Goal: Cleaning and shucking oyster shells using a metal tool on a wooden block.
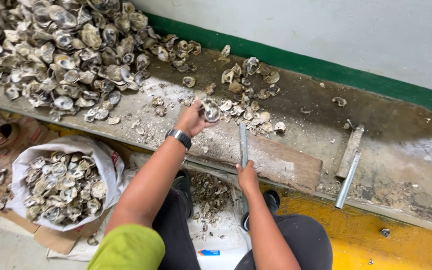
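Concrete ledge [386, 150] | left hand [192, 119] grips oyster shell [210, 110] | right hand [247, 176] grips metal rod [243, 145]

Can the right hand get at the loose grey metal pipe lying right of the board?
Probably not yet: the right hand grips a metal rod; otherwise nothing blocks the grey metal pipe.

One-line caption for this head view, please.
Left hand holds an oyster shell on a wooden board; right hand grips a metal rod.
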